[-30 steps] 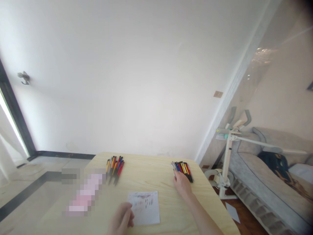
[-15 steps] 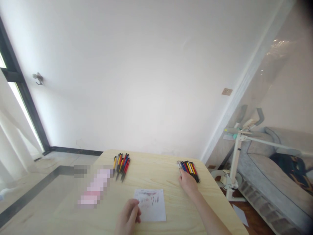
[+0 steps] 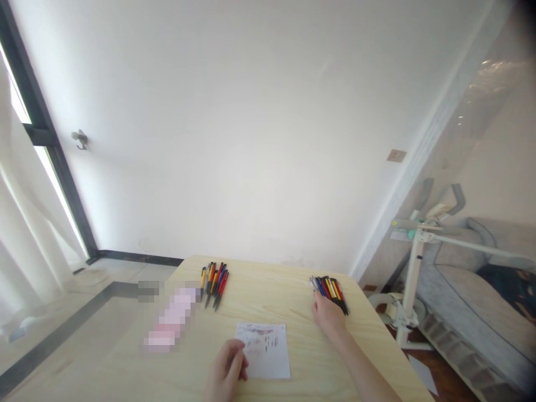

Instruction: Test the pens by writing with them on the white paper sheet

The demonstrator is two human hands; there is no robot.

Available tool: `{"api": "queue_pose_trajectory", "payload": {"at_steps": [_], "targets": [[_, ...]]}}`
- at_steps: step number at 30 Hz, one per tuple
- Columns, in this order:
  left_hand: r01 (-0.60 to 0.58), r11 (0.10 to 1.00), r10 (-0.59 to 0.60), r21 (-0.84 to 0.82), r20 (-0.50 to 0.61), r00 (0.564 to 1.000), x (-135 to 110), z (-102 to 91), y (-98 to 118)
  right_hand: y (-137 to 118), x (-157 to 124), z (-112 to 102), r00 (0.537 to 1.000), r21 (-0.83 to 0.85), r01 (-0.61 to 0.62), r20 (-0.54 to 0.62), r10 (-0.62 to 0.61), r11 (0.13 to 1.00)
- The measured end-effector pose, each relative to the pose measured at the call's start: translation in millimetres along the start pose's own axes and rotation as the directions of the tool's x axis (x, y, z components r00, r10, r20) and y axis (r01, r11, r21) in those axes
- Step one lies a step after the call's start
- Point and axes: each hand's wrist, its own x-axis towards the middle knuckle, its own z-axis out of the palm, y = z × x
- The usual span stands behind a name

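Observation:
My right hand [image 3: 329, 315] reaches to the group of pens [image 3: 335, 288] on the right of the table, its fingertips on a silver-and-white pen [image 3: 312, 282] at that group's left end. The pens lie side by side in blue, red, yellow, white and black, their lower ends partly behind my hand. At the left edge of a white sheet of paper [image 3: 270, 354], my left hand [image 3: 228, 363] is loosely curled, thumb against the fingers, and no object shows in it. Coloured marks cover the paper's upper part. A second group of pens [image 3: 215, 283] lies farther back on the left.
The pale wooden table [image 3: 268, 296] stands against a white wall [image 3: 251, 139]. A blurred-out pink patch [image 3: 173, 318] sits at its left side. To the right are a white-framed exercise machine [image 3: 414, 273] and a grey sofa [image 3: 469, 285]; a white curtain [image 3: 33, 240] hangs at left.
The whole view has shifted slightly, so everything appears a little farther right. Both hands keep nearly the same places relative to the paper and the pens.

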Motion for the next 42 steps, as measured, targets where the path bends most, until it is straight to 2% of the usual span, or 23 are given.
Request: {"api": "queue_pose_trajectory", "payload": {"at_steps": [18,24,30,34,37,42], "targets": [[-0.045,0.999,0.045,-0.008,0.035,0.998,3,-4.1,-12,5,-2,-2,0.999,-0.073,-0.008,-0.039,0.005,0.997],[-0.079,0.997,0.078,-0.022,-0.032,0.996,5,-2.6,-19,6,0,-3,0.998,-0.063,-0.021,-0.066,0.017,0.998],[-0.044,0.999,0.045,-0.011,0.048,0.998,5,-5.3,-18,0,2,-9,0.997,-0.045,-0.051,-0.063,0.048,0.998],[-0.054,0.999,0.054,-0.002,0.054,0.997,5,-5.5,-16,-12,2,-17,0.997,0.007,-0.022,-0.079,0.023,1.000],[-0.061,0.998,0.060,0.016,0.070,0.996,5,-4.7,-15,-31,3,-22,0.996,0.055,0.040,-0.086,-0.035,0.998],[-0.072,0.995,0.067,0.067,0.071,0.995,2,-3.0,-11,-90,-4,-22,0.969,0.128,0.244,-0.067,-0.237,0.961]]}}
